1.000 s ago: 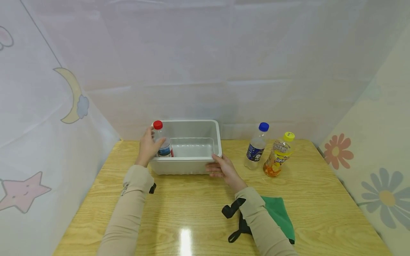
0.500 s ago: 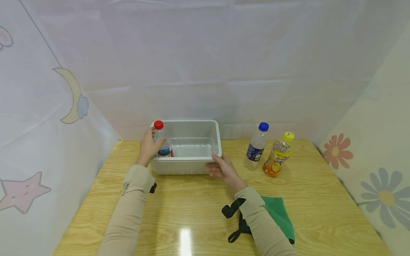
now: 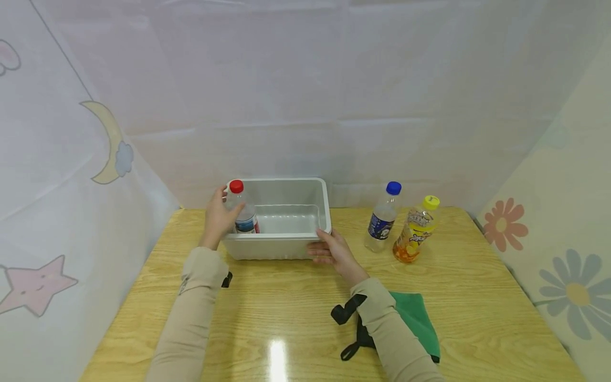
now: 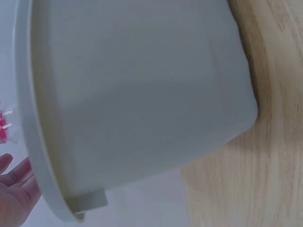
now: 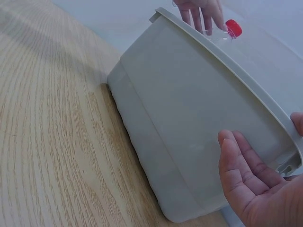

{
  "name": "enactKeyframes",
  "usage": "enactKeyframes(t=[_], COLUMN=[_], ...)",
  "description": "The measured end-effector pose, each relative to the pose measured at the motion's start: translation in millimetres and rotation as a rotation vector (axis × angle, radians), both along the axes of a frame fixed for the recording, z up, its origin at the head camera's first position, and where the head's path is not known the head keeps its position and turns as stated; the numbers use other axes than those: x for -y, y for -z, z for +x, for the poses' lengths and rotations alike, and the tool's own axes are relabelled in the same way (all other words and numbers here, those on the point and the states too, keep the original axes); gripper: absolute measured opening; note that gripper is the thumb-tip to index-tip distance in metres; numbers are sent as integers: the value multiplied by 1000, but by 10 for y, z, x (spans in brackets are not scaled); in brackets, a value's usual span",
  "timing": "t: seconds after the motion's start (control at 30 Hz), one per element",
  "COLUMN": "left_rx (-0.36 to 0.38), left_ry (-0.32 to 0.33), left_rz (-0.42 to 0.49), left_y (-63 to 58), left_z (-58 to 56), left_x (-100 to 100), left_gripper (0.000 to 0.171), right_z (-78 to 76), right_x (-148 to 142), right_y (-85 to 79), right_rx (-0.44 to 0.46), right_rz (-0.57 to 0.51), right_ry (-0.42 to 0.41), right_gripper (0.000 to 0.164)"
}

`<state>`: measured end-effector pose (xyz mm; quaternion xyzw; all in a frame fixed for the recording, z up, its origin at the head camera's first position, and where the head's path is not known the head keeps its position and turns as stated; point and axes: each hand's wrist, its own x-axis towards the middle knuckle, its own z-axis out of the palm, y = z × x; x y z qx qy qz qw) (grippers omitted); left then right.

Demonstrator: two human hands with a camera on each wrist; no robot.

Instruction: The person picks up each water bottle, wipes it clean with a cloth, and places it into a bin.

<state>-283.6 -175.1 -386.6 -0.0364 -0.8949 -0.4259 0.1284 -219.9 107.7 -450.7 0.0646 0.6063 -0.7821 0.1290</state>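
A clear bottle with a red cap (image 3: 246, 223) stands inside the left end of a light grey plastic bin (image 3: 272, 248). Around its upper part is my left hand (image 3: 217, 217), thumb in front and fingers spread loosely; the left wrist view shows the fingers (image 4: 19, 172) apart from the bottle. My right hand (image 3: 338, 255) holds the bin's front right corner, with the thumb over the rim and the fingers against the outer wall, as the right wrist view (image 5: 251, 179) also shows. The bottle's lower end is hidden behind the bin's front wall.
Right of the bin stand a blue-capped bottle (image 3: 380, 225) and a yellow-capped bottle (image 3: 414, 233) with orange liquid. A green and black cloth (image 3: 415, 318) lies partly under the right forearm. A white printed sheet (image 3: 286, 106) hangs behind the wooden table (image 3: 281, 307).
My left hand has loosened and shifted slightly left, away from the red-capped bottle. The right hand, the bin and the other bottles stay where they were.
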Motion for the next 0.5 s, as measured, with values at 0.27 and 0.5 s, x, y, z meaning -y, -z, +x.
enactKeyframes(t=[0.27, 0.5], left_rx=[-96, -195], left_ry=[-31, -6], left_rz=[109, 191], left_y=[-90, -130], left_z=[105, 274], left_x=[-4, -19], left_gripper=[61, 58], right_z=[-6, 10], right_x=[6, 1], right_y=[-7, 5], right_rx=[-2, -7], right_rz=[7, 34], right_ry=[10, 16], right_gripper=[45, 48])
